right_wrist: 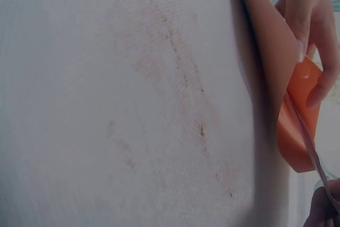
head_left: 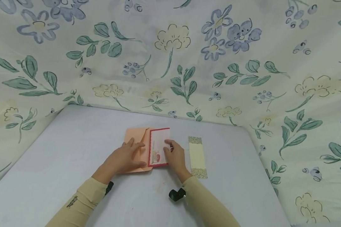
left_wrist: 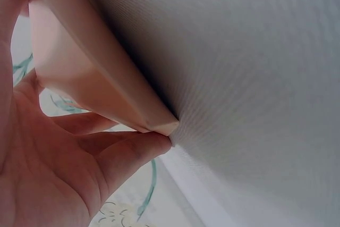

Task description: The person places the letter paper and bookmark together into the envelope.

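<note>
A peach envelope lies on the white table with its flap side toward the right. My left hand holds it, thumb at the near part and fingers spread toward the opening; in the left wrist view fingertips are at the envelope's edge. A white card with a red border and a small printed picture overlaps the envelope's right side. My right hand pinches the card at its right edge. In the right wrist view the card shows edge-on at the orange inside of the envelope.
A cream strip with patterned ends lies just right of my right hand. Floral cloth hangs behind and beside the table. Faint brownish marks show on the tabletop near my right wrist.
</note>
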Motion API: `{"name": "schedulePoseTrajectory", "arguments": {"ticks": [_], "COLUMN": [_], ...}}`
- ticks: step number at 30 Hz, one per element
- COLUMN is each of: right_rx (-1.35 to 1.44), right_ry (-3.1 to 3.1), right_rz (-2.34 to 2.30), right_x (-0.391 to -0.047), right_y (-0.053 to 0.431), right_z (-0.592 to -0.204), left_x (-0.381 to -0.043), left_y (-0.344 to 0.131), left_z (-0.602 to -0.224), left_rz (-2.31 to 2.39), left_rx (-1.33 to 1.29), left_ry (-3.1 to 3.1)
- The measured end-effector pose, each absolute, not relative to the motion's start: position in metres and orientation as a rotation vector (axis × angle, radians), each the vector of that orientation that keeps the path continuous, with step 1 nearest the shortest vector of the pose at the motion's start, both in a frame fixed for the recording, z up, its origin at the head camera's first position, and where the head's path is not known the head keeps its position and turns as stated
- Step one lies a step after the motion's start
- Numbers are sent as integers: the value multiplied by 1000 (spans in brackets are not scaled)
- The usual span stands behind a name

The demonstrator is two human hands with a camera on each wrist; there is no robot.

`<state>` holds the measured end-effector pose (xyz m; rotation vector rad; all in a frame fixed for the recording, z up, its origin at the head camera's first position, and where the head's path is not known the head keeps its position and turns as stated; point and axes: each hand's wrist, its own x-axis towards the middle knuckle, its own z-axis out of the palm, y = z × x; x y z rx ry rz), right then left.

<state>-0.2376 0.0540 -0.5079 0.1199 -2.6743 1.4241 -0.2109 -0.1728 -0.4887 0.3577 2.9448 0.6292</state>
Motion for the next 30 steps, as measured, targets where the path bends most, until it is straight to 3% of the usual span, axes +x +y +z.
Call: {"name": "schedulePoseTrajectory", "arguments": {"ticks": [30], "right_rx": [164], "right_ry": [-2704], "right_rz": [1419], "right_x": [-237], "right_y": [36], "right_z": [-514], "left_x": [-212], "left_y": [-172], "left_z": [-488], "left_rz": [616], "left_rx": [347], "left_ry": [2943]}}
